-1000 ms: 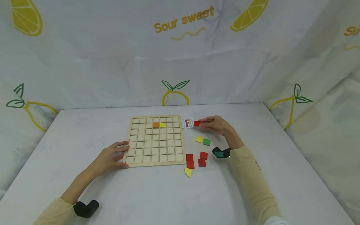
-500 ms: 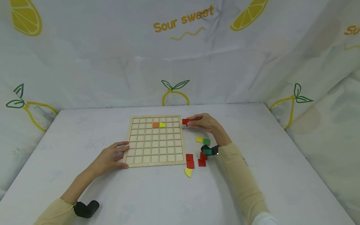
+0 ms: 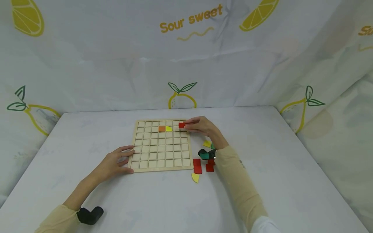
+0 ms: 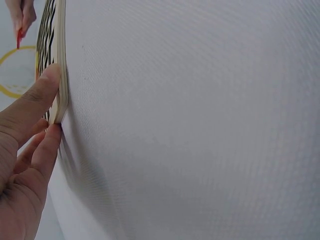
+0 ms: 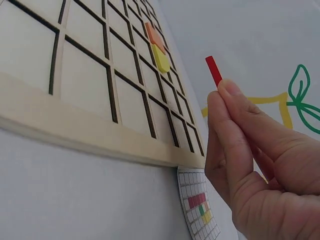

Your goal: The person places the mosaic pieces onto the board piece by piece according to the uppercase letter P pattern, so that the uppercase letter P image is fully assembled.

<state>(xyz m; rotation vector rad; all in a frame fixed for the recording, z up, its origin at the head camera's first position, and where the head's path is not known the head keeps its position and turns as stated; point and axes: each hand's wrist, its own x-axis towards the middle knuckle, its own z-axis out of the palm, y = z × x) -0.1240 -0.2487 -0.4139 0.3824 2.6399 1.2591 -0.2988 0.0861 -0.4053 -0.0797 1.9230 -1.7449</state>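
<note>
My right hand (image 3: 201,125) pinches a red square tile (image 3: 182,125) between thumb and fingertips, above the upper right cells of the wooden grid board (image 3: 159,169). The right wrist view shows this tile (image 5: 213,70) edge-on, apart from the board. My left hand (image 3: 112,165) rests against the board's left side near the front corner, thumb and fingers fairly straight; its fingertips (image 4: 54,75) touch the edge. An orange square tile (image 3: 161,128) and a yellow quarter-round tile (image 3: 168,128) lie side by side in cells of an upper row.
Right of the board lie several red tiles (image 3: 197,170), a yellow quarter-round piece (image 3: 195,177) and a yellow square (image 3: 207,143). A green tile is partly hidden by the right wrist. A printed pattern card (image 5: 192,192) lies beside the board's right edge.
My right hand has moved left with the red tile, from beside the pattern card, across it, to over the board's upper right. My left hand and the board stay put.
</note>
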